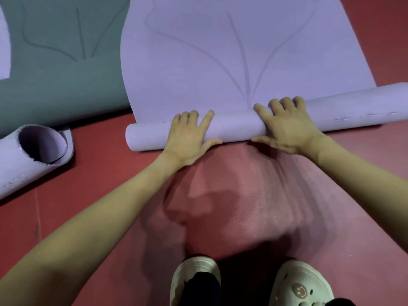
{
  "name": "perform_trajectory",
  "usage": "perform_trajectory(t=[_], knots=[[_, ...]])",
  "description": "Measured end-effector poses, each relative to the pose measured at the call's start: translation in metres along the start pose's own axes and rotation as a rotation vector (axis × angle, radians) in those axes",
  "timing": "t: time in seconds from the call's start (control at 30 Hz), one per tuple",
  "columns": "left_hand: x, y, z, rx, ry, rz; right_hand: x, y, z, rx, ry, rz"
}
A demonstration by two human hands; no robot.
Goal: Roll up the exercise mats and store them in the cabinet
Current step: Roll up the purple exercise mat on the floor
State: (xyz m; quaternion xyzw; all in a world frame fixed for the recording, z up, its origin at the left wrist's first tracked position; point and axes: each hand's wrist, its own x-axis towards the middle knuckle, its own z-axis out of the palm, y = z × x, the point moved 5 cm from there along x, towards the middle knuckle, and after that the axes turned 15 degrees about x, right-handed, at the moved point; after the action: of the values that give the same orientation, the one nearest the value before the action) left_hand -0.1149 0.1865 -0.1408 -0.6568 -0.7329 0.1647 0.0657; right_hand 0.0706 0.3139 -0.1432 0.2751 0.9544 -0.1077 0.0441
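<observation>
A lilac exercise mat lies flat on the red floor, stretching away from me, its near end wound into a thin roll that runs across the view. My left hand lies over the roll left of centre, fingers curved across the top and thumb at its near side. My right hand grips the roll right of centre in the same way. A second lilac mat, loosely rolled with an open hollow end, lies at the left. A teal mat lies flat at the upper left.
The floor is red and shows shadows in front of me. My two pale clogs stand at the bottom edge. Another pale sheet edge shows at the far left. No cabinet is in view.
</observation>
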Motion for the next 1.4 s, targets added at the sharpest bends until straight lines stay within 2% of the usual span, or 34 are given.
perform_trajectory(t=[0.27,0.47,0.77,1.0,1.23,1.4], knots=[[-0.018,0.005,-0.035,0.001,0.191,-0.015,-0.019,0.004,-0.022,0.042,0.018,-0.035],[-0.053,0.026,-0.041,-0.033,0.106,0.04,-0.069,-0.011,-0.017,0.064,-0.027,-0.03],[-0.115,0.053,-0.022,-0.143,0.115,0.189,-0.145,-0.056,0.015,0.133,-0.138,0.065],[-0.122,0.057,-0.012,-0.192,0.093,0.268,-0.156,-0.066,0.027,0.165,-0.203,0.099],[-0.112,0.052,-0.015,-0.311,-0.06,0.157,-0.131,-0.049,0.019,0.322,-0.467,0.145],[-0.117,0.071,-0.032,-0.221,0.138,0.177,-0.112,-0.038,0.018,0.56,-0.689,0.248]])
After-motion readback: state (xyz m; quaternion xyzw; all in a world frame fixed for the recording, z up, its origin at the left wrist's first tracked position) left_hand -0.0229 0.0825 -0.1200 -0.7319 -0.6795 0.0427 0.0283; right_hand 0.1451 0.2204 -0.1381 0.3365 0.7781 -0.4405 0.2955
